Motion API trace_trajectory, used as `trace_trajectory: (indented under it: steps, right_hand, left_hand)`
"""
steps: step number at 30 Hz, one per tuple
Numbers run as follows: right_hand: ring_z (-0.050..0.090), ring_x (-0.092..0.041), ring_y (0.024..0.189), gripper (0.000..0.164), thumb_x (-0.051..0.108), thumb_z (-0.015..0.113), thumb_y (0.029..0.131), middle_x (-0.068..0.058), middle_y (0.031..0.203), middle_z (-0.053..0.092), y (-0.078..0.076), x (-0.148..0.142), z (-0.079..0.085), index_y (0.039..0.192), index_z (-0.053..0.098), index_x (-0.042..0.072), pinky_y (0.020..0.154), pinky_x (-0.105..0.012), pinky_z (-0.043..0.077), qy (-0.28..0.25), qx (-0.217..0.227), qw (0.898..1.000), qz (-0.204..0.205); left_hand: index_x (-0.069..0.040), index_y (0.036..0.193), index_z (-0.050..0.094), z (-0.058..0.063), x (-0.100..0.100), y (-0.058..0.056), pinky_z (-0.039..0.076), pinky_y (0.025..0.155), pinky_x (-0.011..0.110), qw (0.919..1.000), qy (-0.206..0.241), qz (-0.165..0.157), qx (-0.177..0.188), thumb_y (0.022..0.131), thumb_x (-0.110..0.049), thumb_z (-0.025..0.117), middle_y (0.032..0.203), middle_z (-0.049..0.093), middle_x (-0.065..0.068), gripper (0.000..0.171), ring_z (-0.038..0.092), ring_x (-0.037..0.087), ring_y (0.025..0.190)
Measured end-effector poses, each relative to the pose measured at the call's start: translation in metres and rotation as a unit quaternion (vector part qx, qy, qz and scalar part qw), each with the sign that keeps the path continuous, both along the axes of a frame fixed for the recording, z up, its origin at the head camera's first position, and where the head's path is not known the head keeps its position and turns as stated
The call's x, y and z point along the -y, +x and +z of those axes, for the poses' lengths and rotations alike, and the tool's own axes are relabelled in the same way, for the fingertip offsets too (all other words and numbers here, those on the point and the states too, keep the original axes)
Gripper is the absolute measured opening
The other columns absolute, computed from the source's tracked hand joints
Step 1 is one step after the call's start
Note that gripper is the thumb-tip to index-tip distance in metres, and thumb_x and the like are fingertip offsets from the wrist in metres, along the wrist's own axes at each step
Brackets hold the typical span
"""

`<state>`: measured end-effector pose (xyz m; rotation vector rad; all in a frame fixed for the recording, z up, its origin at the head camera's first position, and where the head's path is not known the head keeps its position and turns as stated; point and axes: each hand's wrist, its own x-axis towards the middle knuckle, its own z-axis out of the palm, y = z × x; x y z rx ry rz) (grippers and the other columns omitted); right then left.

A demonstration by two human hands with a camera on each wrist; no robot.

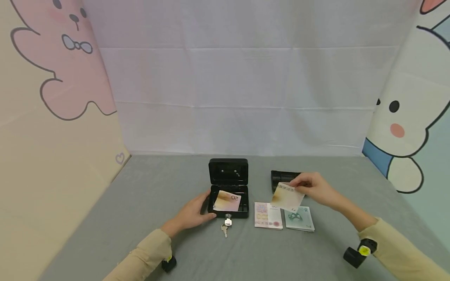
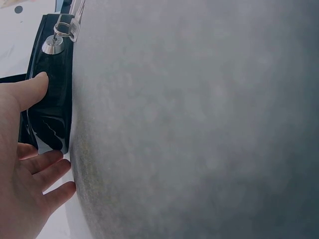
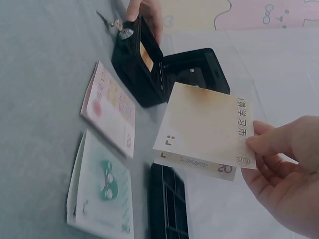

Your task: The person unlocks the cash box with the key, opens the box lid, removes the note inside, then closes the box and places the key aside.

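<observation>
A small black cash box [image 1: 240, 214] stands with its lid [image 1: 228, 171] raised, and a yellowish 20 note [image 1: 226, 201] lies inside it. My left hand [image 1: 191, 212] holds the box's left front corner, its thumb [image 2: 36, 92] on the front wall and the other fingers along the side. A key [image 1: 225, 231] hangs from the front lock [image 2: 53, 45]. To the right of the box, my right hand [image 1: 314, 188] pinches folded 20 play notes [image 3: 204, 124] by one edge, raised above two stacks of notes.
A pink stack of notes [image 1: 268, 216] lies right of the box, with a green stack [image 1: 300, 219] beside it. Behind them sits a black compartment tray [image 1: 283, 176], partly covered by the raised notes. Grey cloth [image 1: 140, 203] covers the table; a white curtain [image 1: 242, 78] hangs behind.
</observation>
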<state>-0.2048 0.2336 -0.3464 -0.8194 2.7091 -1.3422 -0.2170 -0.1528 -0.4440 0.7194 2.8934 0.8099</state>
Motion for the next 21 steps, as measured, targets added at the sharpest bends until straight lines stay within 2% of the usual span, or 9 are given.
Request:
trace_trajectory:
  steps: [7,12,18,21]
  right_hand:
    - [0.052,-0.002,0.075,0.014,-0.004,0.058,0.084,-0.009,0.089,0.064,0.012,-0.028,-0.001,0.095,0.067,-0.004,0.061,-0.022,0.048,0.047,0.017,0.998,-0.04]
    - [0.052,-0.001,0.074,0.016,-0.004,0.057,0.084,-0.011,0.091,0.065,0.016,-0.049,-0.007,0.096,0.067,-0.005,0.059,-0.022,0.049,0.065,0.03,0.997,-0.041]
    - [0.053,-0.005,0.076,0.019,-0.001,0.056,0.084,-0.013,0.096,0.064,0.014,-0.072,-0.011,0.1,0.065,-0.006,0.062,-0.022,0.049,0.089,0.109,0.989,-0.047]
    - [0.054,-0.004,0.077,0.019,-0.001,0.056,0.084,-0.014,0.097,0.064,0.014,-0.082,-0.011,0.099,0.065,-0.006,0.064,-0.022,0.05,0.099,0.136,0.985,-0.034]
  left_hand:
    - [0.001,0.139,0.031,-0.001,0.001,0.0,0.034,0.101,0.044,1.0,-0.001,-0.002,-0.003,0.081,-0.036,0.066,0.139,0.039,0.016,0.078,0.039,0.031,0.126]
    - [0.003,0.139,0.031,-0.001,0.002,0.0,0.034,0.101,0.044,1.0,0.007,-0.003,-0.005,0.08,-0.034,0.067,0.138,0.04,0.017,0.078,0.039,0.031,0.125]
    - [0.002,0.139,0.031,0.001,0.0,0.0,0.034,0.101,0.044,1.0,0.003,0.0,0.0,0.081,-0.035,0.067,0.138,0.039,0.017,0.078,0.039,0.03,0.125]
    - [0.002,0.139,0.031,0.002,0.0,0.001,0.035,0.101,0.044,1.0,0.002,0.0,0.001,0.081,-0.035,0.067,0.138,0.04,0.017,0.078,0.039,0.03,0.125]
